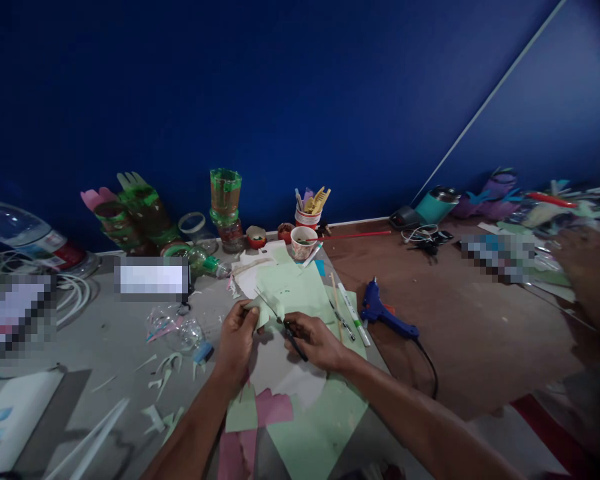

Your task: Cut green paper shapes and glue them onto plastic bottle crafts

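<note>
My left hand (239,331) pinches a small piece of pale green paper (263,313) above the middle of the table. In my right hand (311,339) is a pair of scissors (295,341) with dark handles, its blades spread at the paper's edge. Pale green sheets (295,285) lie flat just beyond both hands. Nearer to me, a larger green sheet (320,433) and a pink paper piece (274,407) lie under and between my forearms. Curled paper scraps (166,373) are scattered left of my left arm.
A blue glue gun (387,313) with a cord lies to the right, beside a white marker (354,315). Paper cups (304,243), painted bottle pieces (226,207) and a large plastic bottle (35,237) line the wall. Another person's hand (587,267) is at far right.
</note>
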### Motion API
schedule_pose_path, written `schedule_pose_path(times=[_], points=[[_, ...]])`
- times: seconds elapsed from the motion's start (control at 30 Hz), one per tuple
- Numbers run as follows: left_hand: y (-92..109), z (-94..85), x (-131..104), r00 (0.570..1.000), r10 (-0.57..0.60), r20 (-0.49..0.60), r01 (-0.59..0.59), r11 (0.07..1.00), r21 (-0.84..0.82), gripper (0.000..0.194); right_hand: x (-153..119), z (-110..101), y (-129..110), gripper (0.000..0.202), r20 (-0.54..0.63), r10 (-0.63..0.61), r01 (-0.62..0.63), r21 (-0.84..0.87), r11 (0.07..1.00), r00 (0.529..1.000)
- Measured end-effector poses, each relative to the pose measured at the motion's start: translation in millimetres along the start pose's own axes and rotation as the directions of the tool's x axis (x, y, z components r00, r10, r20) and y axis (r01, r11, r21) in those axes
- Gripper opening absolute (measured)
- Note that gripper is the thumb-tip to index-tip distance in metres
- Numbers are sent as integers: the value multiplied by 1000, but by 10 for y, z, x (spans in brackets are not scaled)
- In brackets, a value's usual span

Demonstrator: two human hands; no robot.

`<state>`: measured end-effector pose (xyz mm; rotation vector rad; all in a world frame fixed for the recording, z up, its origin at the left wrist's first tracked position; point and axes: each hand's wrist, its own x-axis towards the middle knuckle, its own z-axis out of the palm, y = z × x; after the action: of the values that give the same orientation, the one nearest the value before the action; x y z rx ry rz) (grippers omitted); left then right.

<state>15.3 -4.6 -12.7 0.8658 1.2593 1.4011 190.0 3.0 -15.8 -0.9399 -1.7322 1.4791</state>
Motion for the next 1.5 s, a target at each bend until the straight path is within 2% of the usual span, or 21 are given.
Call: schedule_pose_path(times=[0.13,0.3,0.53,0.73,1.03,1.5], points=[[60,19,-18,998,63,-17,-61,992,107,12,0,0,15,36,2,-25,25,-83,996,1000],[129,48,-34,997,49,-57,-41,991,125,14,5,4,16,33,-28,-20,19,-49,999,999],[72,28,-28,998,55,-15,-53,994,99,14,-6,-15,-57,33,34,-25,27,-64,998,999],[66,25,-43,997,66,-38,-58,983,175,14,0,-7,-65,30,-13,-36,35,-96,995,999],[112,47,-47,997,79,-2,-77,981,179,14,11,6,-86,30,-24,20,-21,-64,998,1000],[107,45,-29,997,58,-56,-52,993,102,15,22,39,12,29,-45,37,-37,-5,999,998]])
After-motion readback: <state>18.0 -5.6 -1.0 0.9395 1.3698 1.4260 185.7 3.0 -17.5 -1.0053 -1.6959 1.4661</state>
